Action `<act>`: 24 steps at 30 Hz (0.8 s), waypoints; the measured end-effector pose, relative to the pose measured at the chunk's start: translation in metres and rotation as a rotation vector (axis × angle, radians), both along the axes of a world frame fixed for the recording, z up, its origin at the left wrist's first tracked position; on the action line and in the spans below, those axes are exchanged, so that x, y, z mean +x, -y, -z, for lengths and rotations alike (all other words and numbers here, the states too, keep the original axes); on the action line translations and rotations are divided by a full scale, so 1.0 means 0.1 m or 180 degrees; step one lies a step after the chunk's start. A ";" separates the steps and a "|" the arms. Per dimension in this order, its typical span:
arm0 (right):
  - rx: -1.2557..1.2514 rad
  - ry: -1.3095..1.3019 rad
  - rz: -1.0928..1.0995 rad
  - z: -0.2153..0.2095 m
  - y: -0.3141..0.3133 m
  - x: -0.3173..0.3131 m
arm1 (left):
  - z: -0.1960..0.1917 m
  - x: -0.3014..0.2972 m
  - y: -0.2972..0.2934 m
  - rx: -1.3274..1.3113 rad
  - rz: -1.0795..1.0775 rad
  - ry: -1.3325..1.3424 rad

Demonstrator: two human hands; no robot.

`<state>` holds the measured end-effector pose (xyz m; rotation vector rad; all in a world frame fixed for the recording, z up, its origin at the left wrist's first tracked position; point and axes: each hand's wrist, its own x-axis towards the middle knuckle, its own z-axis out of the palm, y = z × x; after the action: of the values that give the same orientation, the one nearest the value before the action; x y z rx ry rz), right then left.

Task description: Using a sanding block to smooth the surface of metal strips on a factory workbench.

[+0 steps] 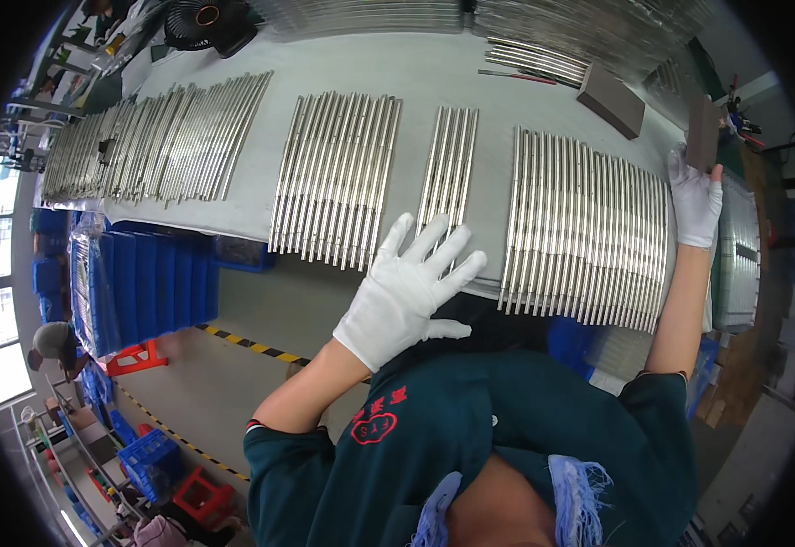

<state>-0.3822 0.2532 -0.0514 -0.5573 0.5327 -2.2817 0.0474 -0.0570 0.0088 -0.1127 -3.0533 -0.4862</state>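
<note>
Slim metal rods (pixel 589 228) lie side by side in a wide row just left of the right hand (pixel 695 208), with their near ends toward the person's body. That hand, in a white glove, grasps a grey-brown rectangular block (pixel 703 132), which stands out beyond its fingers, away from the person. The left hand (pixel 402 296), gloved in white as well, is released: its fingers are spread and hold nothing. Some of its fingers reach over the near ends of a narrow group of rods (pixel 452 155); whether they press on the metal cannot be told. Just beyond the left hand and to its left lies a middle group of rods (pixel 335 173), and farther left, well apart from that, a large slanting group (pixel 165 137) with a small dark item (pixel 104 151) on it. All four groups rest on the pale worktop (pixel 352 66).

A second block (pixel 610 100) lies on the worktop beyond the right hand and to its left, near a few loose rods (pixel 543 62) and a thin red tool (pixel 534 78). Farther off in the same direction, plastic-wrapped stacks (pixel 589 27) line the far edge; a black fan (pixel 207 20) stands well beyond the left hand, toward the left. Lower than the worktop, left of the left hand, are a stack of blue crates (pixel 146 283), a red plastic stool (pixel 137 357) and black-and-yellow floor tape (pixel 251 345).
</note>
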 end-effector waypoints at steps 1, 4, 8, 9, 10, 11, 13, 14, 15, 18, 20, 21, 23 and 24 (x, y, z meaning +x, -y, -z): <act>-0.0014 0.0012 -0.0007 0.00 0.00 0.00 | -0.01 0.03 0.04 -0.0014 -0.0007 0.0012; -0.0168 -0.0056 -0.0114 0.03 -0.02 -0.02 | -0.01 0.15 0.14 -0.0352 -0.0264 0.0084; -0.0288 0.0207 -0.0063 0.07 -0.09 -0.09 | -0.01 0.21 0.21 -0.0417 -0.0379 0.0135; -0.0329 0.0236 -0.0110 0.08 -0.07 -0.10 | -0.01 0.21 0.21 -0.0426 -0.0404 0.0138; -0.0334 0.0237 -0.0133 0.08 -0.07 -0.11 | -0.01 0.20 0.20 -0.0388 -0.0366 0.0111; -0.0313 0.0301 -0.0121 0.08 -0.08 -0.10 | 0.00 0.18 0.19 -0.0348 -0.0328 0.0082; -0.0298 0.0366 -0.0155 0.09 -0.09 -0.11 | 0.01 0.14 0.13 -0.0316 -0.0335 0.0054; -0.0301 0.0333 -0.0210 0.09 -0.10 -0.12 | 0.02 0.09 0.08 -0.0171 -0.0212 -0.0015; -0.0311 0.0300 -0.0270 0.09 -0.10 -0.13 | 0.03 0.04 0.04 -0.0032 -0.0094 -0.0086; -0.0330 0.0314 -0.0283 0.09 -0.07 -0.14 | 0.07 -0.06 -0.09 0.0266 0.0364 -0.0249; -0.0389 0.0173 -0.0243 0.11 -0.06 -0.15 | 0.07 -0.05 -0.09 0.0503 0.0519 -0.0415; -0.0390 0.0174 -0.0250 0.11 -0.10 -0.16 | 0.06 -0.04 -0.05 0.0502 0.0512 -0.0415; -0.0198 0.0447 0.0014 0.12 -0.15 -0.19 | 0.01 0.03 0.11 0.0198 0.0112 -0.0432; -0.0192 0.0443 0.0017 0.11 -0.17 -0.18 | -0.02 0.07 0.20 0.0051 -0.0083 -0.0330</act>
<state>-0.4001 0.2702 -0.0625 -0.4224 0.3988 -2.3276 0.0544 -0.0771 0.0113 -0.0944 -2.9453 -0.4871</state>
